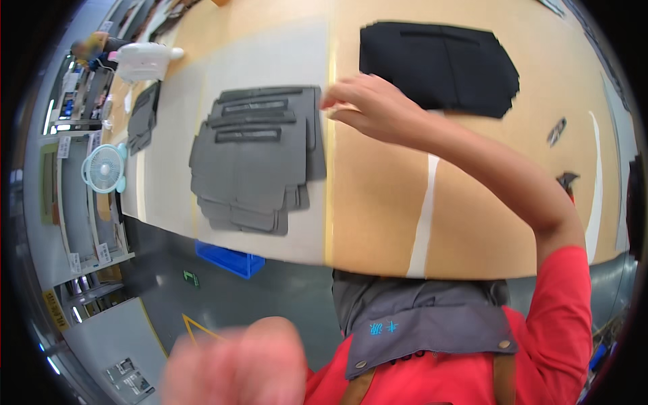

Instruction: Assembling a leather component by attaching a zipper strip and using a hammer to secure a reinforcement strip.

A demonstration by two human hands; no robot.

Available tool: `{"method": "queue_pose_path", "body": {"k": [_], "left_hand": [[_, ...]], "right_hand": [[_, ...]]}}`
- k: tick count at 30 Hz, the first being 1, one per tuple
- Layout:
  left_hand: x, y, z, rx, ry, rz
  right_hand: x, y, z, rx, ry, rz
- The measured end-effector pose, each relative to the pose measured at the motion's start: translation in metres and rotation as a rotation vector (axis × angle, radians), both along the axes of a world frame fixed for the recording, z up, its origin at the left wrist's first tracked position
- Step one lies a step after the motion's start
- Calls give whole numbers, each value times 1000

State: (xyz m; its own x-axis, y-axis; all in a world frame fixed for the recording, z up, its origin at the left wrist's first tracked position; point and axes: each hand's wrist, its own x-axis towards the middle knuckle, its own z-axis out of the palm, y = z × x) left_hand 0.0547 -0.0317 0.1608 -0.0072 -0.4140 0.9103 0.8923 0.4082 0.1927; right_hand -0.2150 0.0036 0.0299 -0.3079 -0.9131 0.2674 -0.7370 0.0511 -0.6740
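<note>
- Stacked flat grey fabric panels [250,158] lie on the white tabletop section [307,243]; probably light and limp, best lifted by an edge.
- Right hand [371,106] just beside them: loosely curled, apparently empty.
- Flat black fabric [449,71] farther right.
- Left hand [236,364] blurred in the foreground; cannot tell its grip.

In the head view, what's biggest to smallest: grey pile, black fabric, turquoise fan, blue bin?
1. Grey pile
2. Black fabric
3. Turquoise fan and blue bin: too alike to rank
</note>
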Motion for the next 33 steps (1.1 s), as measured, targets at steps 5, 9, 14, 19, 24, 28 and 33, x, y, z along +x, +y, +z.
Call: {"method": "queue_pose_path", "body": {"k": [5,9,14,19,24,28,33], "left_hand": [[64,27,67,-260,130,-1],[107,4,67,-187,115,37],[129,4,64,-204,152,118],[146,4,71,-217,149,188],[141,13,75,-259,192,249],[127,24,76,-296,235,304],[60,7,11,50,-126,-11]], "right_hand": [[24,-101,-23,195,25,-84],[15,-118,-30,420,75,-147],[40,-107,-27,228,65,-124],[114,-70,46,-150,26,-16],[53,71,83,15,-632,-265],[19,190,23,229,-706,-448],[15,282,11,341,-880,-506]]}}
